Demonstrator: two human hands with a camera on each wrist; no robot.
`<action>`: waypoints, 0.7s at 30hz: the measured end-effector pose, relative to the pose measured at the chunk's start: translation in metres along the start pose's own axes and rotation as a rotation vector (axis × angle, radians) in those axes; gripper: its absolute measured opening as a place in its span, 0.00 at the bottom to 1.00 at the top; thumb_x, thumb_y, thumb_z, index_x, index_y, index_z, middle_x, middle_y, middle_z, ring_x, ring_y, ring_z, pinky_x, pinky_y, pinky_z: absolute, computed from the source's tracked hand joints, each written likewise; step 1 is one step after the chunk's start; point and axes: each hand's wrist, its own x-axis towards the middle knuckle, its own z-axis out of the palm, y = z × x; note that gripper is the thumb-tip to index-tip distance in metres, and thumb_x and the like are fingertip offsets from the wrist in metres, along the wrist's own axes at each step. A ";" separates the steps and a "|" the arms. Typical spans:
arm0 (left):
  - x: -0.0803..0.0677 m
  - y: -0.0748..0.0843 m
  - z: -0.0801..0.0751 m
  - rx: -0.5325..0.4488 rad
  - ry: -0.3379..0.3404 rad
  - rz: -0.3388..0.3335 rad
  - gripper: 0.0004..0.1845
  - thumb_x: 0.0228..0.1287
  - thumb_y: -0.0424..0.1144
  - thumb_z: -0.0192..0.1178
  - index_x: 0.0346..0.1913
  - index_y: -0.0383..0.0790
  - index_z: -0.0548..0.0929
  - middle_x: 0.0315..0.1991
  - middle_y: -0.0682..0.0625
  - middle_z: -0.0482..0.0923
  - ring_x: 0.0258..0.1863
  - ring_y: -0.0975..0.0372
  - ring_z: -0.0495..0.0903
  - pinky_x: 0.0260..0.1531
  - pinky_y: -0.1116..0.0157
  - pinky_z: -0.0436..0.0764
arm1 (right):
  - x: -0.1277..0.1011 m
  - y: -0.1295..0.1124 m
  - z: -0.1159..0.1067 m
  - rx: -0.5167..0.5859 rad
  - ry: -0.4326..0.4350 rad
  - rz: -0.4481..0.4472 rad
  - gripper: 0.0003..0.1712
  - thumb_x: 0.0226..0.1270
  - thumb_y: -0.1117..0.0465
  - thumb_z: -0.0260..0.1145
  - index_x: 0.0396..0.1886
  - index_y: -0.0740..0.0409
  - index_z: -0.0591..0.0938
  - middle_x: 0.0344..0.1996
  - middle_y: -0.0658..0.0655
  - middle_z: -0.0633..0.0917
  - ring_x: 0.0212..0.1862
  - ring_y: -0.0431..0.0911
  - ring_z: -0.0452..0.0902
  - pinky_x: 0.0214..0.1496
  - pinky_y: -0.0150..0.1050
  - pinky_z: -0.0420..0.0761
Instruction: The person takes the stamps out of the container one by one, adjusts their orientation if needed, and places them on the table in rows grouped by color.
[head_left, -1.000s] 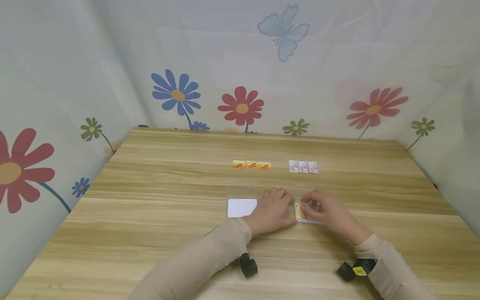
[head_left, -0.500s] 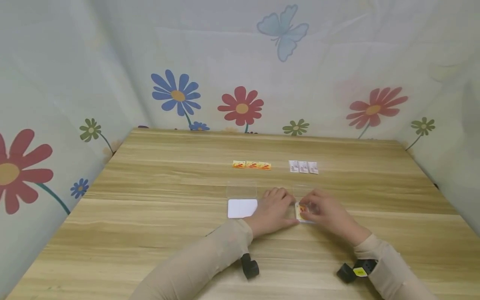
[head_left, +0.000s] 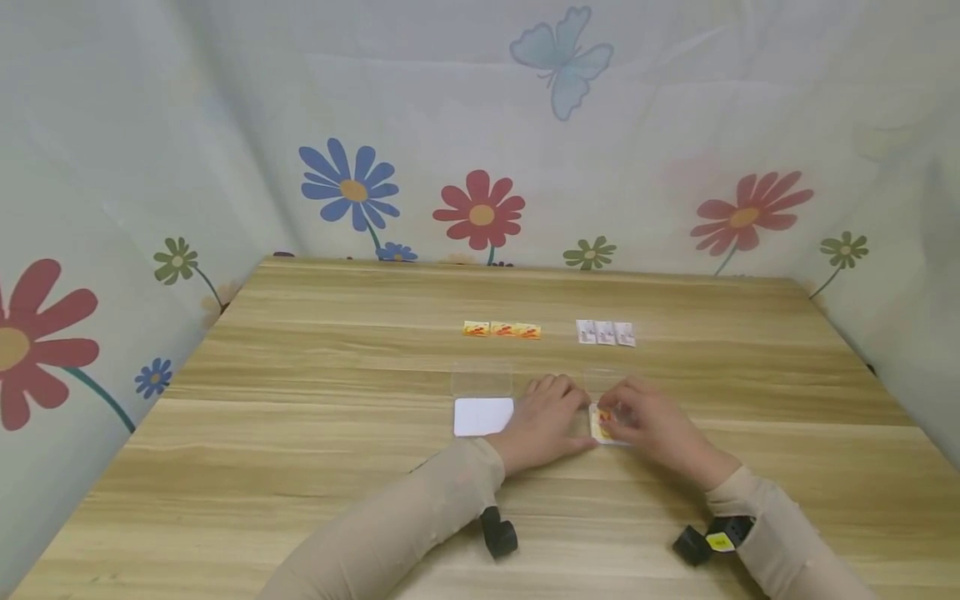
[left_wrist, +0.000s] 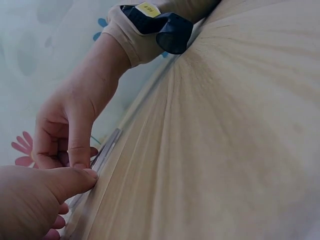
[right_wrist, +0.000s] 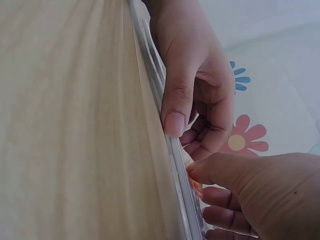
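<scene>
My left hand [head_left: 542,423] lies at the left side of a flat case [head_left: 609,442] with a clear lid folded back. Its thumb is at the near edge and its fingers are at the far edge, gripping the case against the table. Over the same case, my right hand [head_left: 663,427] pinches a small flat yellow-and-red piece [head_left: 602,422] between thumb and fingers, inside the tray. Those fingers hide the piece's right part and most of the case. In the right wrist view, a strip of the yellow-and-red piece [right_wrist: 196,187] shows beside the right thumb.
A second flat case [head_left: 482,417], white inside with its clear lid [head_left: 482,379] folded back, stands left of my left hand. Farther back lie a row of yellow-and-red pieces [head_left: 502,330] and a row of whitish pieces [head_left: 605,333]. A flowered curtain borders the wooden table [head_left: 300,350].
My right fingers have shifted slightly to the left over the yellow-and-red piece in the case. The left hand has stayed nearly still, and the rows behind are unchanged.
</scene>
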 end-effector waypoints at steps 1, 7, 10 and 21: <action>0.000 0.000 0.000 0.000 0.000 0.000 0.29 0.49 0.64 0.58 0.50 0.51 0.75 0.48 0.57 0.70 0.50 0.63 0.67 0.55 0.62 0.65 | 0.000 0.001 0.001 0.004 0.010 -0.010 0.09 0.49 0.61 0.69 0.33 0.53 0.80 0.29 0.49 0.79 0.31 0.39 0.71 0.32 0.31 0.72; 0.000 -0.001 0.002 -0.009 0.002 0.005 0.29 0.49 0.64 0.58 0.51 0.51 0.75 0.48 0.57 0.69 0.50 0.63 0.67 0.55 0.63 0.65 | 0.000 0.002 0.002 0.021 0.033 -0.033 0.08 0.50 0.64 0.67 0.31 0.52 0.79 0.28 0.47 0.79 0.32 0.39 0.73 0.35 0.34 0.75; 0.000 -0.001 0.001 -0.012 0.003 0.007 0.29 0.49 0.64 0.58 0.51 0.51 0.75 0.48 0.57 0.69 0.50 0.63 0.67 0.54 0.63 0.65 | 0.000 0.001 0.001 0.024 0.035 -0.030 0.08 0.51 0.64 0.67 0.30 0.51 0.78 0.28 0.46 0.78 0.33 0.38 0.73 0.35 0.34 0.75; 0.001 0.001 -0.001 -0.002 0.013 0.014 0.28 0.49 0.63 0.58 0.49 0.52 0.75 0.46 0.57 0.69 0.49 0.63 0.67 0.53 0.63 0.66 | 0.000 -0.001 -0.002 0.020 0.047 -0.033 0.11 0.47 0.69 0.68 0.27 0.51 0.76 0.27 0.45 0.78 0.32 0.38 0.74 0.34 0.34 0.75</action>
